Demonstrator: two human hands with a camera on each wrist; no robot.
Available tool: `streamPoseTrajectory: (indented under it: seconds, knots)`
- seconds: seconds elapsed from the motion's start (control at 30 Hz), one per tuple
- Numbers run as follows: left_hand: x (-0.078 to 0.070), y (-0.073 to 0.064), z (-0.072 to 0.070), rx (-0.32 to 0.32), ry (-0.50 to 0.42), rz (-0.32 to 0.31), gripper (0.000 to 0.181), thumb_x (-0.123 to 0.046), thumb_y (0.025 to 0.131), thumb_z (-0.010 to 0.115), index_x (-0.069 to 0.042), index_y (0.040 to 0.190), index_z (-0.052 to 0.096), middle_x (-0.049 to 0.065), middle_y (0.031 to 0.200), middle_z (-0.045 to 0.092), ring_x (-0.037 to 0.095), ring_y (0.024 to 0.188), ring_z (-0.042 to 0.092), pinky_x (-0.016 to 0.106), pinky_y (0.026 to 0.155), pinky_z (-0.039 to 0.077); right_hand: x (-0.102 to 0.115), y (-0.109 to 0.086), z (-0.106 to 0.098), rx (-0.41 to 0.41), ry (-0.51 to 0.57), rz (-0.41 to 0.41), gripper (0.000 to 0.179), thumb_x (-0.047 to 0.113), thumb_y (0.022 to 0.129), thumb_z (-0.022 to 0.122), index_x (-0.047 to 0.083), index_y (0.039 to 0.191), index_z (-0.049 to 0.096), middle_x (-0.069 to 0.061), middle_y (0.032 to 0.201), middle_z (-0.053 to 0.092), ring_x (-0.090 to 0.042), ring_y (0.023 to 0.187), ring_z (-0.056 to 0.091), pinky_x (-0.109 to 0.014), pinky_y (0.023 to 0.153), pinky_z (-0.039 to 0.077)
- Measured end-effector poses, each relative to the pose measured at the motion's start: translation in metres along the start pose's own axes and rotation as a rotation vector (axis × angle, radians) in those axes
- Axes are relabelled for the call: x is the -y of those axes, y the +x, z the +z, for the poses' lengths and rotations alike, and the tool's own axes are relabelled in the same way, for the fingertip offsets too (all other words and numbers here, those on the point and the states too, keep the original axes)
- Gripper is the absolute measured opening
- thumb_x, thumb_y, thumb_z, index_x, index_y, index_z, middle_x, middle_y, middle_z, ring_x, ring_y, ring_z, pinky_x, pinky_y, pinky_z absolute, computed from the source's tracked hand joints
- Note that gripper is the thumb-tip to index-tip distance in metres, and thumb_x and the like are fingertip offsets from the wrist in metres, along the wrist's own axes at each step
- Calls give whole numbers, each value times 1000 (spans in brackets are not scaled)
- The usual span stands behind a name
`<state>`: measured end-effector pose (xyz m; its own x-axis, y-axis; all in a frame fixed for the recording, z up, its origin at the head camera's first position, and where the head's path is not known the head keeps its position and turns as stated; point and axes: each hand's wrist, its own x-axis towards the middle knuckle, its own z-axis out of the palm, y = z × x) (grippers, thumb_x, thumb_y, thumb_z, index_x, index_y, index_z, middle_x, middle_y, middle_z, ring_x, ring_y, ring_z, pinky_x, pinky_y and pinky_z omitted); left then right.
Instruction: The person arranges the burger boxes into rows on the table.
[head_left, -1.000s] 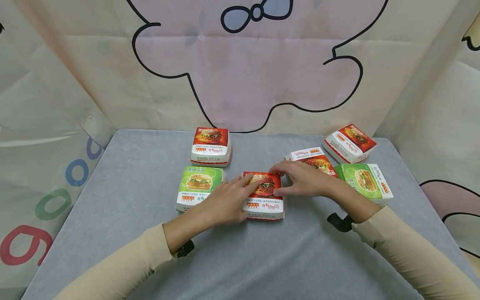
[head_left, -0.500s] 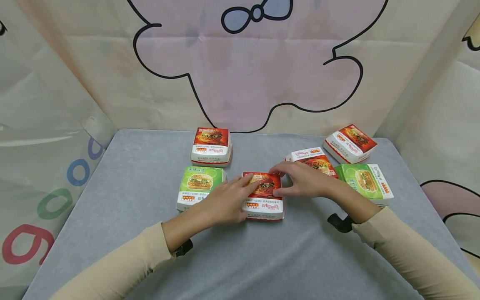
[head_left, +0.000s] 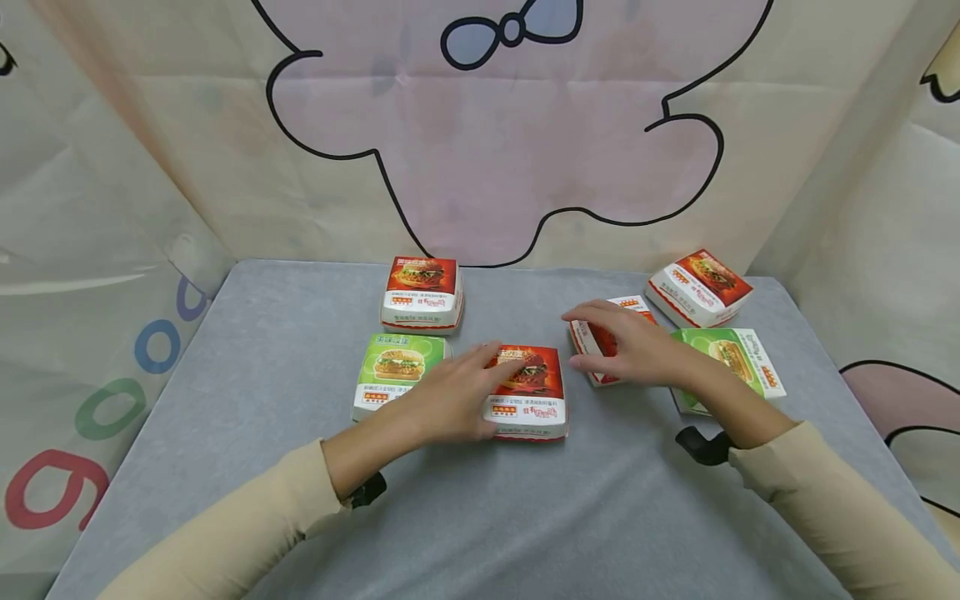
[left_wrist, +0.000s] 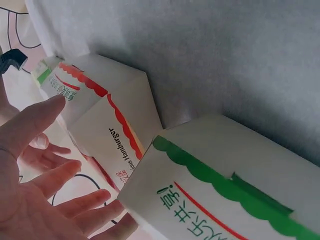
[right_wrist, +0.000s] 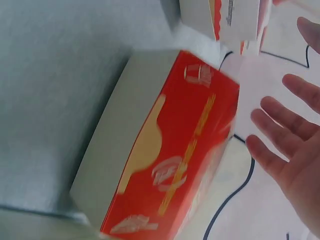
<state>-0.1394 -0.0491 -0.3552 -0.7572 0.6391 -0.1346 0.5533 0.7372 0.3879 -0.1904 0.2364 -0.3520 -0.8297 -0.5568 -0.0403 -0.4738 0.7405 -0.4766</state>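
In the head view my left hand [head_left: 450, 400] is at the left side of the front red-and-white hamburger box [head_left: 536, 408], fingers reaching over its top edge. The left wrist view shows that hand's fingers [left_wrist: 47, 117] spread and fairly straight beside this box [left_wrist: 102, 127]. My right hand [head_left: 637, 342] hovers over another red hamburger box [head_left: 588, 337], set at an angle, and covers part of it. Seen from the right wrist, the fingers [right_wrist: 280, 132] are extended and apart from the red box [right_wrist: 170, 155]. A green hamburger box [head_left: 397, 367] stands just left of my left hand.
Behind the left green box sits a red hamburger box [head_left: 422, 292]. To the right are another red box [head_left: 701, 287] at the back and a green box [head_left: 735, 358], partly behind my right forearm. The grey cloth-covered table [head_left: 247, 375] meets a printed backdrop [head_left: 480, 167].
My right hand has left the front red box's right edge and moved right, over the angled red box. The left hand stays nearly still. The boxes look unmoved.
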Motion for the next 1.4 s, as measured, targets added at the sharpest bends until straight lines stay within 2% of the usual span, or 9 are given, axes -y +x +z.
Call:
streamPoseTrajectory:
  seconds: [0.1,0.37,0.53,0.73,0.83,1.03,1.4]
  knots:
    - [1,0,0,-9,0,-6,82,-34,79,84,-23,150,45,12,154,39,31,139,39,53,106,40,-7,-5,-5,0,4,29,67,46,88,73,17,145,50,-12,149,44,-31,127,46,-56,94,49]
    - [4,10,-10,-72,-94,-27,69,-38,90,71,-19,151,45,13,156,38,29,140,41,55,105,41,-27,-16,-10,-1,-31,106,81,44,84,78,14,150,41,-19,157,29,-42,139,31,-67,102,36]
    - [13,22,-22,-133,-216,-52,64,-37,94,67,-19,151,44,11,155,40,28,139,42,53,105,42,-34,-22,-12,19,-37,131,88,44,80,82,11,150,40,-23,156,28,-44,141,27,-68,102,35]
    - [26,35,-30,-162,-388,3,62,-32,98,61,-13,153,40,7,155,41,23,144,35,43,115,31,-38,-26,-12,40,-41,154,91,44,78,83,11,151,39,-23,156,27,-45,141,24,-69,102,35]
    - [29,41,-33,-164,-438,16,61,-31,100,59,-12,154,38,6,156,40,22,145,33,41,117,28,-39,-26,-12,33,-41,155,91,42,78,84,11,151,39,-24,156,28,-46,141,23,-69,102,35]
    - [33,53,-35,-173,-432,-5,61,-33,101,57,-12,154,37,5,157,38,21,146,32,41,117,28,-41,-25,-11,11,-28,159,89,37,79,84,11,151,38,-23,155,27,-44,140,25,-69,100,36]
    - [32,71,-39,-140,-397,-19,60,-31,101,56,-12,155,36,6,157,38,22,145,33,40,116,29,-45,-15,-9,-9,-22,143,83,29,83,81,11,152,38,-22,154,30,-41,136,31,-66,100,37]
